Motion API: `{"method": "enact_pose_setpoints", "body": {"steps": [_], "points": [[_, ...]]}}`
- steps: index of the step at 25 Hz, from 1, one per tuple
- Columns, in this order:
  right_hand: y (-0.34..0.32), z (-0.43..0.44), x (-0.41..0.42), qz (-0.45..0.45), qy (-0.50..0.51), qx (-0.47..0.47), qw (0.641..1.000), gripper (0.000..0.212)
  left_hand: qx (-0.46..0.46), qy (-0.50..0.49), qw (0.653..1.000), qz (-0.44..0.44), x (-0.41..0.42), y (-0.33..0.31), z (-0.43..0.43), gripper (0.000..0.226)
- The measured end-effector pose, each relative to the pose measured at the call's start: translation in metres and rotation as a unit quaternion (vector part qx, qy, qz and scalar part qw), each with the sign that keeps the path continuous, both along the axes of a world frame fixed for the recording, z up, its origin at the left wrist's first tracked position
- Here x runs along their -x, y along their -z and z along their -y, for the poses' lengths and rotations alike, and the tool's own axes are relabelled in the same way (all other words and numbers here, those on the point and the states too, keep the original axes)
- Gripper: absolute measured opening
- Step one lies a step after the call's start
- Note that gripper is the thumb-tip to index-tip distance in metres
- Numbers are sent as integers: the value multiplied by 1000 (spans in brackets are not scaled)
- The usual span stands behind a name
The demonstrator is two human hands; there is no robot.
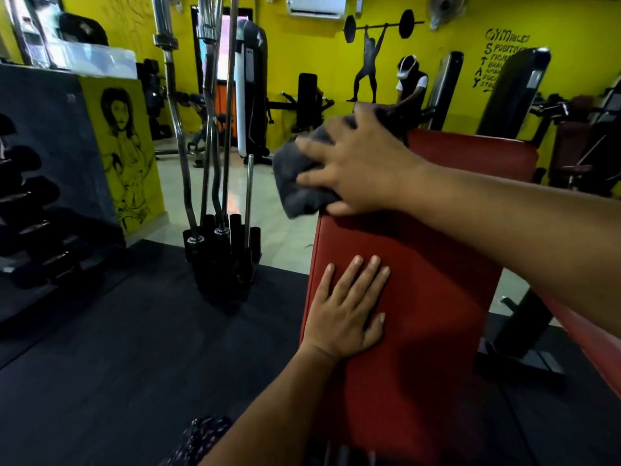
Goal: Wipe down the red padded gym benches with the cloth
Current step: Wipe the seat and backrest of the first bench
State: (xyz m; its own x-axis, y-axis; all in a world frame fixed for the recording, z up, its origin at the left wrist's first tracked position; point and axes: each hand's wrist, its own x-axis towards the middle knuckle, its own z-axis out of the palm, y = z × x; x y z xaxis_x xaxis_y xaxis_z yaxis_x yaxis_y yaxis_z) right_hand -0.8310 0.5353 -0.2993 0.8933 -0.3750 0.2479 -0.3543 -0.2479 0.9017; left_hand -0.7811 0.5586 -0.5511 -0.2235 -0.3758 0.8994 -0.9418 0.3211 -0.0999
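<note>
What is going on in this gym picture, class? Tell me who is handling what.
A person is wiping a red padded bench with a grey cloth. The right hand presses the bunched cloth against the far left edge of the pad, where part of it hangs off the side. The left hand lies flat on the pad nearer the camera. A rack of bars stands on the floor to the left.

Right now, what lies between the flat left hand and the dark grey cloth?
Head view: only bare red padded bench between left hand and dark grey cloth.
</note>
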Motion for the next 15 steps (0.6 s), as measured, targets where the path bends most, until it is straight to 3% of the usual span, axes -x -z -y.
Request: {"method": "enact_pose_setpoints", "body": {"steps": [4, 6, 9, 10, 15], "points": [[37, -8, -11, -175, -46, 28, 983, 56, -5, -4, 1000, 9, -1, 2, 1, 68], [28, -3, -11, -179, -48, 20, 983, 53, -2, -1, 1000, 4, -1, 1, -1, 68], [9, -6, -15, -64, -5, -14, 998, 49, -2, 6, 1000, -2, 0, -2, -2, 67], [14, -9, -18, -66, 3, -12, 998, 46, -2, 8, 1000, -1, 0, -1, -2, 67], [43, -18, -22, -233, -32, -39, 971, 39, 0, 0, 1000, -9, 0, -1, -1, 64]]}}
